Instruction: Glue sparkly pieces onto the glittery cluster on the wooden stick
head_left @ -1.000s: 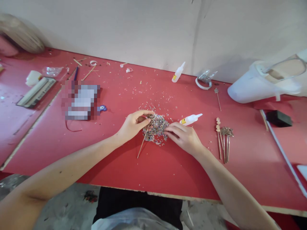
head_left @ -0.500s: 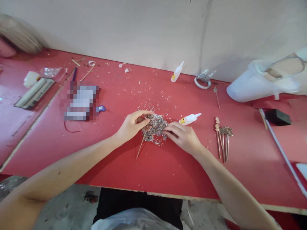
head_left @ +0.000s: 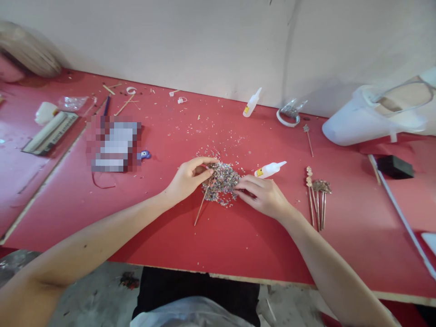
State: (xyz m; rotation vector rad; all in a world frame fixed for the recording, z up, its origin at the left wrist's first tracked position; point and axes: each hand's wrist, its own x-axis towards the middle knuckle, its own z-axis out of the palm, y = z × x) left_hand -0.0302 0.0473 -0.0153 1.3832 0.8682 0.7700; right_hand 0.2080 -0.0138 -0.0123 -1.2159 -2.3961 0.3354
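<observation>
My left hand (head_left: 191, 178) is closed by thumb and fingers on the ornamented head of a thin gold-coloured hair stick (head_left: 201, 207), whose shaft slants down toward me. The head is partly hidden by my fingers. Beside it lies a pile of small glittering rhinestones (head_left: 225, 178) in mixed colours. At the pile's right edge my right hand (head_left: 260, 193) has its fingertips pinched together; whatever is between them is too small to make out. Just above that hand, a white glue bottle (head_left: 271, 169) with a yellow label lies on its side.
Several finished-looking hair sticks (head_left: 319, 200) lie at right, with another stick (head_left: 308, 138) farther back. A second glue bottle (head_left: 251, 103), a tape ring (head_left: 288, 117) and a white bucket (head_left: 361, 118) are near the wall. A pixelated object (head_left: 116, 146) lies left on the red table (head_left: 218, 245).
My right hand has shifted very slightly to the right, at the edge of the rhinestone pile. The left hand and the hair stick have stayed nearly still.
</observation>
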